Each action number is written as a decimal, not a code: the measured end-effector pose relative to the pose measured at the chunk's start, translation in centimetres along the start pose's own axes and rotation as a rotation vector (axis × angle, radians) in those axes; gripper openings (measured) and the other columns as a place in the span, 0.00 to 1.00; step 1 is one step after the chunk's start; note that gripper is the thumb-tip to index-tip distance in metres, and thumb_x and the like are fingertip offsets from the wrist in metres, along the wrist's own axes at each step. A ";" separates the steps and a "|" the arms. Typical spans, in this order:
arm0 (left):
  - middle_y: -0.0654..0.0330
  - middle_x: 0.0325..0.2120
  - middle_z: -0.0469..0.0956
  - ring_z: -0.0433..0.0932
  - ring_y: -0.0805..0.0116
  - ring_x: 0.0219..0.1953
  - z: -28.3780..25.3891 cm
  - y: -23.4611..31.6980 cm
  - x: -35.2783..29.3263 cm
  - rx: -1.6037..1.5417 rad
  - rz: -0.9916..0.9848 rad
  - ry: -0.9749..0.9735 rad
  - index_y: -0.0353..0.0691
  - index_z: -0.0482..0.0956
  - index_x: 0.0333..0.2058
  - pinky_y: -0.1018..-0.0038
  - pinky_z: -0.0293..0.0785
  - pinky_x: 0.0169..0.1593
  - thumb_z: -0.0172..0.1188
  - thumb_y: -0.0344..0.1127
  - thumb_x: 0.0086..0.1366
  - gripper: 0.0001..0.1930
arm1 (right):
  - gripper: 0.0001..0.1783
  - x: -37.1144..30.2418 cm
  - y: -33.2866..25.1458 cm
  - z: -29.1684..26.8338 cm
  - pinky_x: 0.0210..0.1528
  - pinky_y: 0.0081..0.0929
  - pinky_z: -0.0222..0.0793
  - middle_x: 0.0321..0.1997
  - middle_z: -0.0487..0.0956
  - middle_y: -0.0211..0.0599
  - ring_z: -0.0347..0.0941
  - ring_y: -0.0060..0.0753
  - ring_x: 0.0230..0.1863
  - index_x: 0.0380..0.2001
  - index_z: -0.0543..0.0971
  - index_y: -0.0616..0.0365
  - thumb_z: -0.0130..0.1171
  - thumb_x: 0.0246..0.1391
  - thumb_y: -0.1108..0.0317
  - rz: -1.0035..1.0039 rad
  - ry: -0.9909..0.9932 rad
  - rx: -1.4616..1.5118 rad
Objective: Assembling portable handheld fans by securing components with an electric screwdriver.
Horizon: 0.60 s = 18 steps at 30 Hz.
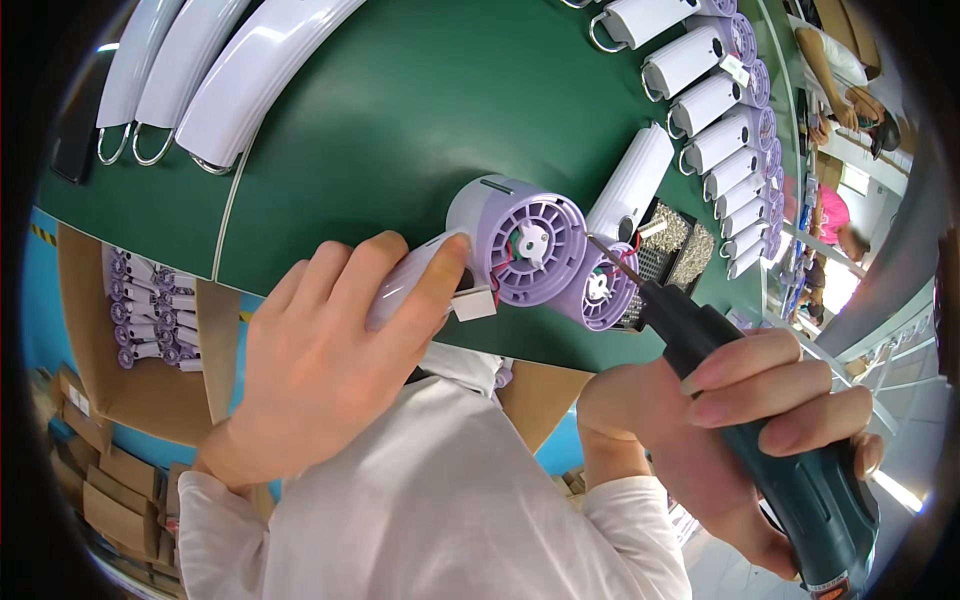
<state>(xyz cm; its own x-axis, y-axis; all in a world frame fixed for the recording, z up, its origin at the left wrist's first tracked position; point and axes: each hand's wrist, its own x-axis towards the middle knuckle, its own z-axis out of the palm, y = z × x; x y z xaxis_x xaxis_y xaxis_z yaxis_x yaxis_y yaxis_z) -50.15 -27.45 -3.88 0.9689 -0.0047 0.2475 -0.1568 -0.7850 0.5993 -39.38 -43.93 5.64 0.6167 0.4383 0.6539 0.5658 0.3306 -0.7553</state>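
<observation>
My left hand (325,345) is wrapped round the white handle of a small handheld fan (472,205), pressing it to the green table. The fan's round lilac head faces up with its grille off, showing a white hub and thin red wires. A small white connector or block (474,304) sticks out near my index finger. My right hand (690,430) grips a dark green electric screwdriver (800,490). Its thin bit slants to the rim of the lilac head; whether it touches cannot be made out. Just beyond lies a second fan (632,180), its head partly behind the first.
A black perforated tray (655,262) holds small metal screws. Several fans (710,100) line the table's right edge. White curved handles with metal loops (255,75) lie at far left. Below left stands a cardboard box (150,400) with fan parts. Other people (835,215) sit at the far right.
</observation>
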 end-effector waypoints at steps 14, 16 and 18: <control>0.55 0.34 0.71 0.68 0.67 0.27 -0.4 -0.2 -0.2 0.026 0.017 -0.051 0.42 0.75 0.48 0.75 0.66 0.28 0.61 0.30 0.47 0.25 | 0.36 0.6 2.7 -0.2 0.11 0.32 0.61 0.25 0.66 0.39 0.63 0.34 0.11 0.50 0.65 0.56 0.42 0.54 0.34 0.153 -0.097 -0.075; 0.55 0.34 0.71 0.68 0.67 0.27 -0.6 -0.2 -0.2 0.026 0.018 -0.057 0.42 0.75 0.49 0.76 0.65 0.28 0.61 0.31 0.47 0.25 | 0.24 0.1 3.3 0.2 0.10 0.29 0.60 0.22 0.65 0.37 0.61 0.32 0.08 0.46 0.66 0.56 0.41 0.60 0.46 0.096 -0.002 -0.142; 0.56 0.33 0.70 0.68 0.67 0.26 -0.7 -0.3 0.0 -0.012 -0.003 -0.108 0.43 0.74 0.50 0.76 0.64 0.26 0.62 0.30 0.47 0.27 | 0.16 0.1 3.2 0.3 0.08 0.27 0.59 0.20 0.64 0.36 0.59 0.30 0.06 0.42 0.66 0.56 0.39 0.60 0.56 0.147 0.061 -0.148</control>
<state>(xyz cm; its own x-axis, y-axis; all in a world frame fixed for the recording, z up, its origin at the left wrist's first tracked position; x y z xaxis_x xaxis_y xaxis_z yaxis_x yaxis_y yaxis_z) -50.29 -26.76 -3.49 0.9842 -0.0699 0.1624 -0.1558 -0.7773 0.6095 -37.65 -42.58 3.24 0.7282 0.4198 0.5418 0.5387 0.1381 -0.8311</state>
